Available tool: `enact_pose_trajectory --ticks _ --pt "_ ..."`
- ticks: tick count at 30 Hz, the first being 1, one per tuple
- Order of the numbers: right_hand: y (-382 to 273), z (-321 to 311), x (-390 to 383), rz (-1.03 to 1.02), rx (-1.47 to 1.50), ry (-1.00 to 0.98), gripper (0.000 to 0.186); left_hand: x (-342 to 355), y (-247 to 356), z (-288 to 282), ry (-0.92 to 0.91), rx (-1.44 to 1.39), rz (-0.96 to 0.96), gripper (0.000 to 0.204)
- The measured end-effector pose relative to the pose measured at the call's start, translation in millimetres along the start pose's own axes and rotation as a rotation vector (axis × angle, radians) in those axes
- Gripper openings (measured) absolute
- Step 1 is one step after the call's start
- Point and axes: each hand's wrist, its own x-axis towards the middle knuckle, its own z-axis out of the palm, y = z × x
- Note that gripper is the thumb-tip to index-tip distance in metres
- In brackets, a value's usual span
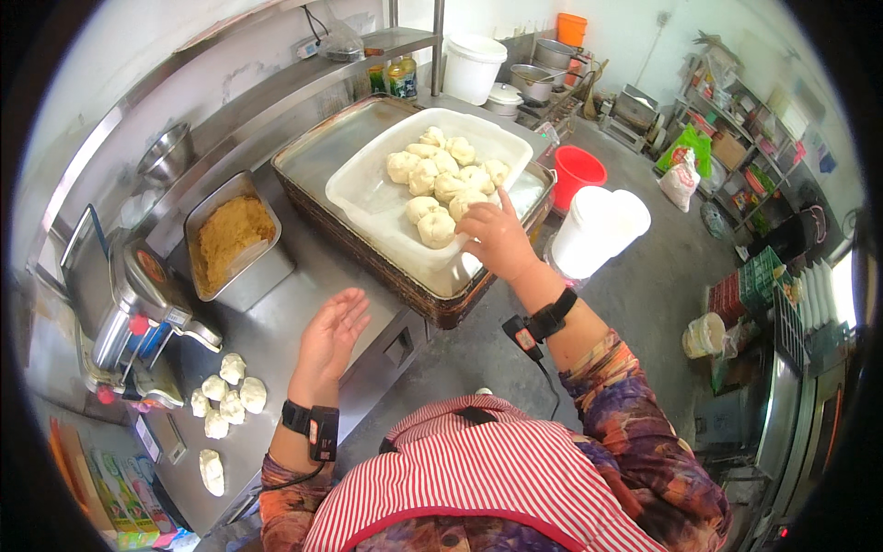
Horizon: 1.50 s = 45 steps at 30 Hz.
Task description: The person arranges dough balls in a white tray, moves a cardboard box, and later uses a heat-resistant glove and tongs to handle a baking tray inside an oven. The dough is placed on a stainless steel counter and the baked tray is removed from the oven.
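"Striped apron [478, 478] was nearest to cam., on the near side of the white tub [359, 189]. Where were the dough balls [437, 229]?"

"Inside the tub, grouped from its middle to its right part; many touched e/o."

"And the fingers?"

"Right hand [499, 239] was at the tub's near right rim, fingers a bit spread; I couldn't tell if they gripped sth., b/c their tips were partly hidden. Left hand [331, 333], at the near side of the tub, had fingers loosely extended, w/ nothing in them."

"How would the balls handle?"

"Prob. light, soft, maybe tacky, so easy to dent. Best hold, IMO: round the sides w/ fingertips, no hard pinch on top."

"More dough elsewhere?"

"Yes, pieces [232, 408] left of the tub & nearer, prob. equally soft."
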Motion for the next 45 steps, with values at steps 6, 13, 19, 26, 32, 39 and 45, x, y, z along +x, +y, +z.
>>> enact_pose_trajectory --ticks 6,13,19,26,32,39,45 --pt "-11.3 -2.5 15.2 -0.137 0.253 -0.136 0.029 52.7 -5.9 67.5 0.102 0.287 0.276 0.043" --pt "79.4 -53.6 45.2 0.238 0.594 -0.153 0.038 80.2 -14.4 98.6 0.206 0.47 0.369 0.061" --pt "141.9 -52.4 82.0 0.214 0.42 -0.39 0.043 92.3 -1.9 90.8 0.226 0.577 0.331 0.061" --pt "156.3 -23.9 106.2 -0.044 0.326 -0.801 0.052 91.0 -8.5 98.4 0.271 0.575 0.374 0.061" --pt "158.8 -2.1 124.5 -0.096 0.244 -1.059 0.062 89.2 -10.3 86.2 0.183 0.601 0.422 0.06" --pt "157.8 25.3 133.2 -0.249 0.154 -1.103 0.058 93.5 -18.8 79.2 0.303 0.784 0.592 0.067" --pt "153.1 27.5 137.5 -0.25 0.053 -1.114 0.041 97.9 -7.0 74.5 0.207 1.349 0.983 0.029"
